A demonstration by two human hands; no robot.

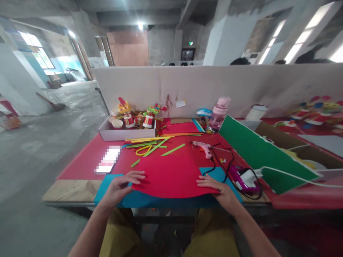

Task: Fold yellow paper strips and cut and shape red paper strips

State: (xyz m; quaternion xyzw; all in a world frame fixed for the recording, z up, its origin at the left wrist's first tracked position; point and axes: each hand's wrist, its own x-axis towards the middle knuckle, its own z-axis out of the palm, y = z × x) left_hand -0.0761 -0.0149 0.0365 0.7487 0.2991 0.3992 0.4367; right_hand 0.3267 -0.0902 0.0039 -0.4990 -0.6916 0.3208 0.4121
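Observation:
A red paper sheet [171, 175] lies over the blue sheet [108, 184] at the table's near edge, its front edge bowed slightly up. My left hand [125, 184] holds its left near corner, fingers on top and thumb hidden beneath. At the opposite corner, my right hand [213, 185] grips the same sheet, fingers laid over it. Just beyond the sheet are green strips [173, 150] and a yellow loop [143, 150]. A pink hot glue gun [203, 148] rests on its side to the right, its black cord running toward a purple box [245, 180].
A phone [109, 159] lies left of the strips. Behind it stands a white box [125, 134] with paper cups and colourful figures. A green board [262, 153] leans at the right, with a white cable [289, 173] across it. A pale partition [187, 84] closes off the back.

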